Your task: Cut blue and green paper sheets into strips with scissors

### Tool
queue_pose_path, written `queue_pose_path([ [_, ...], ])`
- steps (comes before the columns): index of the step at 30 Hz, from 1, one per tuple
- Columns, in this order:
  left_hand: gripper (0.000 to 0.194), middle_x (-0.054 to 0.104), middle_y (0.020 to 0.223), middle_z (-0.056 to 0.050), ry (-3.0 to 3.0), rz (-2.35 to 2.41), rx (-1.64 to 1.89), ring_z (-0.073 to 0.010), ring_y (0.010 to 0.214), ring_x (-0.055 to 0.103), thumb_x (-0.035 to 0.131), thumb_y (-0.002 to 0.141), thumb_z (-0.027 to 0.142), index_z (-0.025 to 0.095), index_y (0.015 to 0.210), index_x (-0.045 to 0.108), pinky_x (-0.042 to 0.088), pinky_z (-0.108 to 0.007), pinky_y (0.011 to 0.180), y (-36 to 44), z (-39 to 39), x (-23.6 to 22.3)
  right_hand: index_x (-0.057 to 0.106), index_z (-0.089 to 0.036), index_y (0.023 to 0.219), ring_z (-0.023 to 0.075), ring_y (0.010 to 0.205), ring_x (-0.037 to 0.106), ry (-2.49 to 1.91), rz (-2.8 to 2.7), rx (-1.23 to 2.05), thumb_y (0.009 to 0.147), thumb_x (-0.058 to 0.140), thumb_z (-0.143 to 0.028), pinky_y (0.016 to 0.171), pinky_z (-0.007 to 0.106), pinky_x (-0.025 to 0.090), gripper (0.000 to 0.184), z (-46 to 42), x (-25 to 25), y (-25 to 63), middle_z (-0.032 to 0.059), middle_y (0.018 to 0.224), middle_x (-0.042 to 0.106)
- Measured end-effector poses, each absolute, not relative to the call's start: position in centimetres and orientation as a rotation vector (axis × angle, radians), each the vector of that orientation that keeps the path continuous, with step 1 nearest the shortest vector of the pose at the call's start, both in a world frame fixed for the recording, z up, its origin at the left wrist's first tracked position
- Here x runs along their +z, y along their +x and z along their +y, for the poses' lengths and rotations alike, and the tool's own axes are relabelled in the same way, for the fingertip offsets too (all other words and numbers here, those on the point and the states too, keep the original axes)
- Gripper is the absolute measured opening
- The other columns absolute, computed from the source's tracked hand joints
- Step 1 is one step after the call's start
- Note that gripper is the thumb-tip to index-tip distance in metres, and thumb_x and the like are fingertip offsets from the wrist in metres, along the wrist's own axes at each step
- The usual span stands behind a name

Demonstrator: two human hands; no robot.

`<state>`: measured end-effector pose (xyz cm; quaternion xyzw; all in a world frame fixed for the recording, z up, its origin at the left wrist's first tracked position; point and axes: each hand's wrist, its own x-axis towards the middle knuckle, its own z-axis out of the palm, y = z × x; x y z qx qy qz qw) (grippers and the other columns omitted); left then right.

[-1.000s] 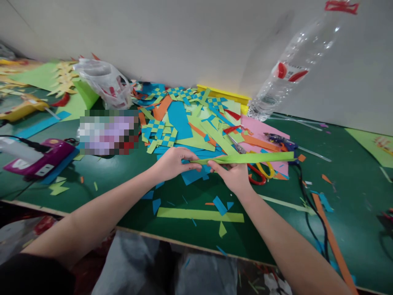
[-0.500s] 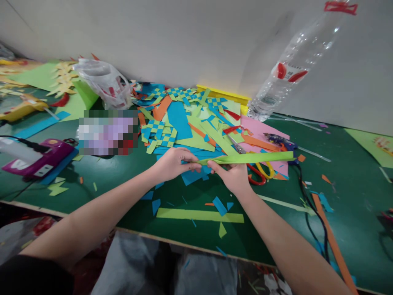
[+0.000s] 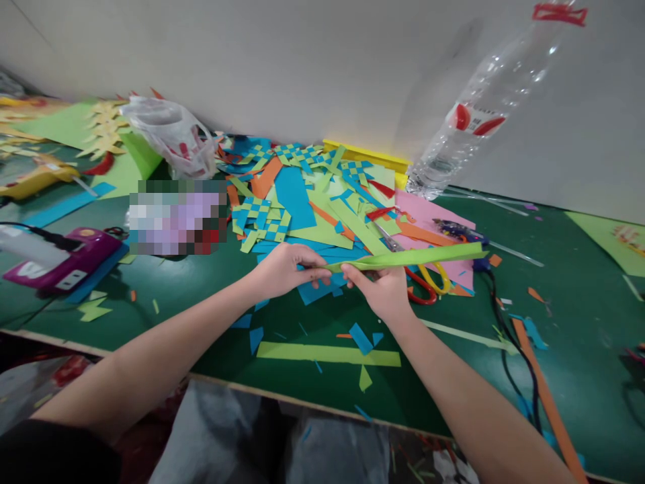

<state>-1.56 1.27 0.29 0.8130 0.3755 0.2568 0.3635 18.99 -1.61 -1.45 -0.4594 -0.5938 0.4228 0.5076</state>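
Observation:
A long light-green paper strip (image 3: pixel 428 255) is stretched between my hands above the table, folded or creased along part of its length. My left hand (image 3: pixel 289 270) pinches its left end between thumb and fingers. Closed on the strip a little further right is my right hand (image 3: pixel 380 286), thumb on top; the free end sticks out to the right. Below lies a second green paper strip (image 3: pixel 328 354), flat on the table. Scissors with red and yellow handles (image 3: pixel 434 279) lie just beyond my right hand, partly hidden by the strip.
Woven blue-green paper pieces (image 3: pixel 259 218) and loose sheets heap up behind my hands. A clear plastic bottle (image 3: pixel 478 107) stands at the back right, near a glue gun (image 3: pixel 461 232) with a black cord. At left are a purple device (image 3: pixel 75 259) and a plastic bag (image 3: pixel 168 131).
The free right end of the green strip has tilted up slightly. Both hands keep nearly the same place and grip.

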Motion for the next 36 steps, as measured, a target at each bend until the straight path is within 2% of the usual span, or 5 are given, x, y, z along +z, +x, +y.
queue_pose_path([
  [17,0.023,0.070,0.065,0.002,2.156,0.900,0.665,-0.0095,0.059,0.063,0.061,0.088,0.037,0.021,0.079,0.073,0.050,-0.022,0.074,-1.6,1.2,0.5,0.065,-0.021,0.066,0.0158,0.051,0.062,-1.124,-1.454,0.986,0.075,0.072,-0.038,0.055,0.032,0.055,0.020,-1.8,-1.4,18.8,0.0002,0.058,0.065],
  [22,0.028,0.069,0.065,0.001,2.272,0.922,0.631,-0.0124,0.070,0.063,0.057,0.089,0.039,0.020,0.075,0.071,0.048,-0.023,0.077,-1.6,1.2,0.6,0.063,-0.023,0.064,0.0162,0.056,0.060,-1.164,-1.618,0.838,0.079,0.068,-0.039,0.059,0.032,0.053,0.024,-2.0,-1.2,19.0,-0.0005,0.056,0.062],
  [25,0.028,0.070,0.070,0.001,2.318,0.936,0.615,-0.0130,0.072,0.062,0.055,0.090,0.040,0.021,0.077,0.071,0.047,-0.026,0.082,-1.7,1.3,0.3,0.060,-0.023,0.064,0.0159,0.059,0.059,-1.128,-1.770,0.702,0.083,0.064,-0.039,0.060,0.031,0.050,0.025,-2.0,-1.3,19.2,-0.0005,0.059,0.060],
  [29,0.022,0.069,0.073,0.002,2.431,0.911,0.675,-0.0111,0.065,0.059,0.058,0.088,0.038,0.021,0.080,0.069,0.043,-0.032,0.096,-1.6,1.3,-0.2,0.058,-0.023,0.065,0.0156,0.059,0.058,-1.136,-1.775,0.687,0.084,0.063,-0.039,0.060,0.031,0.049,0.025,-1.9,-1.6,19.2,-0.0011,0.059,0.059],
  [36,0.020,0.070,0.076,0.001,2.501,0.796,0.734,-0.0124,0.068,0.061,0.060,0.089,0.040,0.022,0.086,0.068,0.040,-0.035,0.098,-1.6,1.3,-0.8,0.063,-0.022,0.071,0.0171,0.069,0.062,-1.069,-2.006,0.658,0.088,0.059,-0.039,0.065,0.032,0.049,0.024,-1.8,-2.0,19.4,0.0023,0.070,0.065],
])
